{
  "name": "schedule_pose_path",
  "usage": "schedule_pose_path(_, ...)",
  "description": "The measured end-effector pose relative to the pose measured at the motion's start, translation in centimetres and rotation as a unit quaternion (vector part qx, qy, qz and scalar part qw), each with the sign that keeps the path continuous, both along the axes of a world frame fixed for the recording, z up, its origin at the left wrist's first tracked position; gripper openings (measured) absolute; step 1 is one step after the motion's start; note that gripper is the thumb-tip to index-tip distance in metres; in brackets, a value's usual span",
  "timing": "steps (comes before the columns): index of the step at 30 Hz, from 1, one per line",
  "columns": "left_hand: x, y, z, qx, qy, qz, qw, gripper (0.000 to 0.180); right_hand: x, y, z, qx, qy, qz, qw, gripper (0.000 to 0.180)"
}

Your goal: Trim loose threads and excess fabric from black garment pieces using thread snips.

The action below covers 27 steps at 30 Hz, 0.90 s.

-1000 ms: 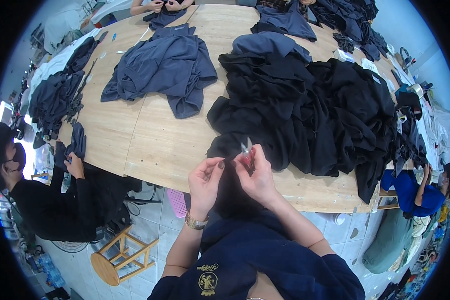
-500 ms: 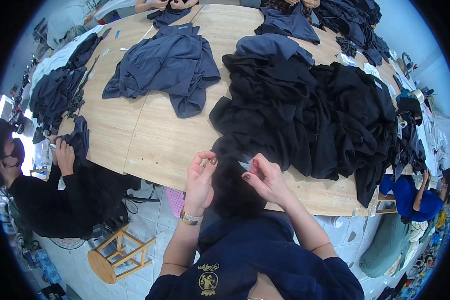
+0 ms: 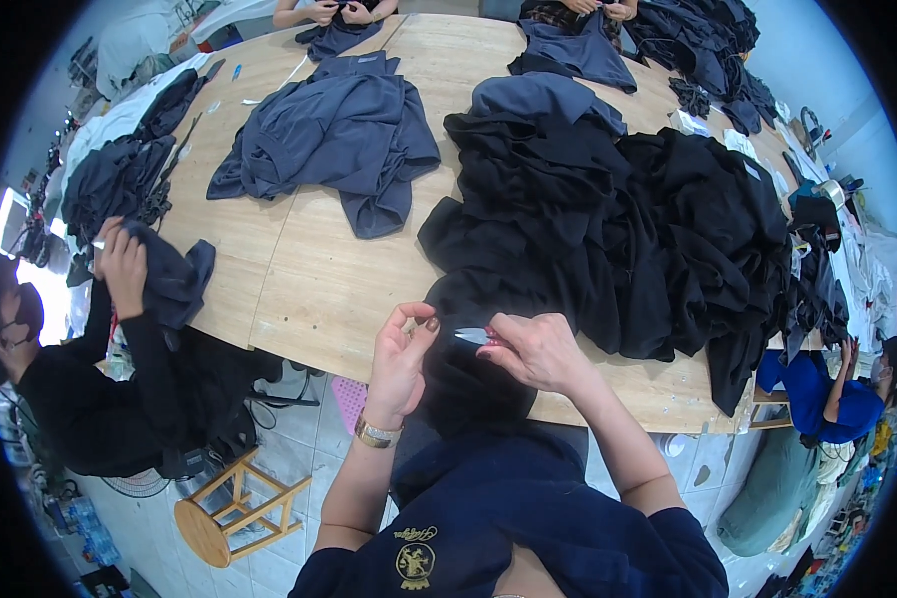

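Observation:
A pair of thread snips point(image 3: 471, 336) with bare metal blades and a reddish handle is gripped in my right hand point(image 3: 536, 351). Their tips point left, a short way from the fingers of my left hand point(image 3: 401, 361). That hand has thumb and forefinger pinched together at the edge of a black garment point(image 3: 483, 384); whether cloth or a thin thread sits in the pinch is too small to make out. The black cloth hangs from the table edge towards my lap, below and between both hands, and runs up into a black heap point(image 3: 548, 189).
On the wooden table point(image 3: 319, 289) lie a dark grey garment pile point(image 3: 329, 130) and a second black pile point(image 3: 713, 224). Co-workers handle dark cloth at the left point(image 3: 164, 279) and far side. A wooden stool point(image 3: 204, 533) stands on the floor at lower left.
My right hand has turned so the snips' blades now point left at my left hand, which stays nearly in place. The co-worker at left has raised their hands and the dark cloth.

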State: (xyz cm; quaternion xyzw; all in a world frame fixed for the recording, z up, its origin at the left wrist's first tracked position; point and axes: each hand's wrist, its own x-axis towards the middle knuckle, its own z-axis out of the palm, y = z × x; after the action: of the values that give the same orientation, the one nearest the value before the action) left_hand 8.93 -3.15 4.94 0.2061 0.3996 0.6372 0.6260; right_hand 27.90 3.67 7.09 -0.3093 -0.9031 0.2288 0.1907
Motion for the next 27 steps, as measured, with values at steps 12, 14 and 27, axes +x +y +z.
schedule_pose_path(12,0.1,0.0,0.4,0.027,0.053,0.013,0.998,0.02,0.3,0.7,0.3,0.082,-0.026,0.012,0.996,0.035)
schedule_pose_path(14,0.1,0.0,0.5,0.024,0.062,0.017,0.998,0.019,0.3,0.8,0.6,0.091,-0.043,0.021,0.995,0.035)
schedule_pose_path(27,0.1,0.1,1.3,0.009,0.1,0.009,0.995,0.022,-0.2,1.3,0.2,0.07,-0.002,0.022,0.997,0.03)
